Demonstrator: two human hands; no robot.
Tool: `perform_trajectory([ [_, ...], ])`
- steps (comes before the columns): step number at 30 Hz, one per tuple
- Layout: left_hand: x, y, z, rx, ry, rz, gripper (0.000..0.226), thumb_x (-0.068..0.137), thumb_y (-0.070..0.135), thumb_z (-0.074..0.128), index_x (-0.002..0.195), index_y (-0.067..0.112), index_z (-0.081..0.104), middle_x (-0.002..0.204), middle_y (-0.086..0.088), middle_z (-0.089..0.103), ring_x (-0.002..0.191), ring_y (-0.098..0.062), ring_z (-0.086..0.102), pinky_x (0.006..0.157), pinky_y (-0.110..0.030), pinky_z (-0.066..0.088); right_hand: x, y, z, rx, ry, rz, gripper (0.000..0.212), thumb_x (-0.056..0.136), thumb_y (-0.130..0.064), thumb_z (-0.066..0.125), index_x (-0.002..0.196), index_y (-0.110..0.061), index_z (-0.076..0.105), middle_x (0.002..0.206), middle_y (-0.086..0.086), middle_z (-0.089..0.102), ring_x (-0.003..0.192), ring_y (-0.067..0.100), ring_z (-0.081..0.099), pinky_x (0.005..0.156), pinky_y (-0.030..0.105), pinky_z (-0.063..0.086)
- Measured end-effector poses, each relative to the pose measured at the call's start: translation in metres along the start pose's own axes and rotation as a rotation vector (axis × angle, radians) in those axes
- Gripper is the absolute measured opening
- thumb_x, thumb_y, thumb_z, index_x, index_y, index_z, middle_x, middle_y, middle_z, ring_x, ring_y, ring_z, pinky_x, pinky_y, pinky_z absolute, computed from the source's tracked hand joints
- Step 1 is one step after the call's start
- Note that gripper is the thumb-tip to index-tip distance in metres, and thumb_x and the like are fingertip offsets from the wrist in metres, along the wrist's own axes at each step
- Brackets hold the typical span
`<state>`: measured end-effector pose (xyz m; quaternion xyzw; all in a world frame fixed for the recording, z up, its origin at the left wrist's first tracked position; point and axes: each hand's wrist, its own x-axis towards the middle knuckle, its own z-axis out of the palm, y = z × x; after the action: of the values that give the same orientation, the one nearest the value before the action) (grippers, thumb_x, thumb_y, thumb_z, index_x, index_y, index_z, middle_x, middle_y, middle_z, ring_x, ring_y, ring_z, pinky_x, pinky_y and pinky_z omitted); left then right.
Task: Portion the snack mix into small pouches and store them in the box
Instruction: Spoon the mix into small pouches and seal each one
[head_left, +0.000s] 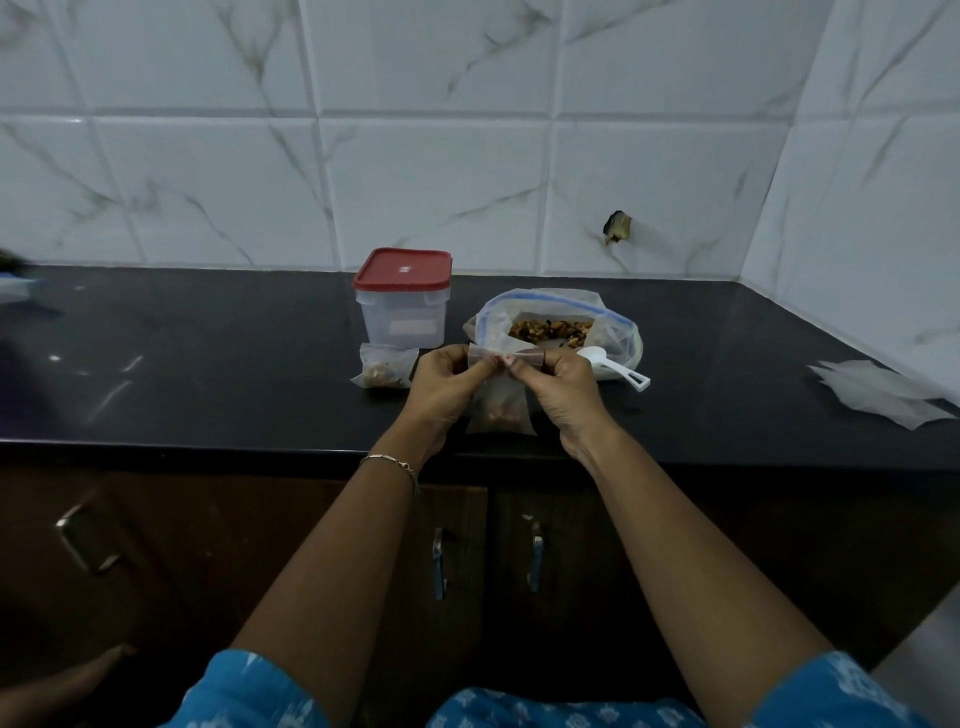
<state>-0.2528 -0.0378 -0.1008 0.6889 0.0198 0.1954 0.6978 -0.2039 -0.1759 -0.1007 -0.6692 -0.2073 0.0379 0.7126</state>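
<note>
Both hands hold one small clear plastic pouch (500, 410) that has some brown snack mix in its bottom. The left hand (441, 387) pinches the left end of the pouch's top edge, and the right hand (563, 397) pinches the right end. So each grip is closed on the same strip, thumb against fingers.

This top edge is the long axis that matters. It runs from left to right between the two grips, and the pouch body hangs down from it toward the front edge of the black stone table (208, 364). I cannot tell if the bottom of the pouch touches the table.

I judge that the step in hand is to close the mouth of the pouch. For this the fingers must press along that left-right line.

The clear square plastic box (402, 317) stands behind the hands and a little to the left, so it is nearer to the left hand. Its red lid (402, 270) is on, and it must come off before any pouch goes in.

A second small filled pouch (384, 368) lies just in front of the box. The large clear zip bag of snack mix (558, 322) lies open behind the right hand, and a white plastic scoop (615, 366) rests at its mouth.
</note>
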Motion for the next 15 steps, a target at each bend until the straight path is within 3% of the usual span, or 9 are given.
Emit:
perform_trajectory([
  [3,0.000,0.000,0.001,0.002,-0.006,-0.022,0.013,0.088,0.016,0.068,0.097,0.007,0.069,0.087,-0.003,0.073,0.079,-0.007,0.070,0.064,-0.018,0.053,0.001,0.002,0.001,-0.010,0.021,0.002,0.011,0.086,-0.021,0.071,0.094,-0.014,0.074,0.098,0.000,0.073,0.097,0.010,0.066,0.077,0.022,0.053],
  [9,-0.003,0.001,0.000,0.028,0.082,-0.006,0.014,0.090,0.018,0.066,0.095,0.005,0.068,0.088,-0.006,0.071,0.081,-0.010,0.069,0.063,-0.018,0.052,-0.001,0.000,0.007,0.025,0.160,-0.004,0.015,0.077,-0.020,0.080,0.085,-0.010,0.073,0.085,0.001,0.074,0.084,0.007,0.069,0.074,0.022,0.056],
  [15,-0.006,0.006,-0.019,-0.026,0.132,-0.012,0.007,0.089,0.016,0.067,0.084,0.010,0.067,0.091,-0.012,0.072,0.090,-0.025,0.069,0.079,-0.038,0.058,0.000,-0.007,0.018,0.047,0.118,-0.014,0.007,0.086,-0.018,0.071,0.082,-0.013,0.071,0.079,-0.004,0.072,0.073,-0.003,0.067,0.063,0.010,0.050],
])
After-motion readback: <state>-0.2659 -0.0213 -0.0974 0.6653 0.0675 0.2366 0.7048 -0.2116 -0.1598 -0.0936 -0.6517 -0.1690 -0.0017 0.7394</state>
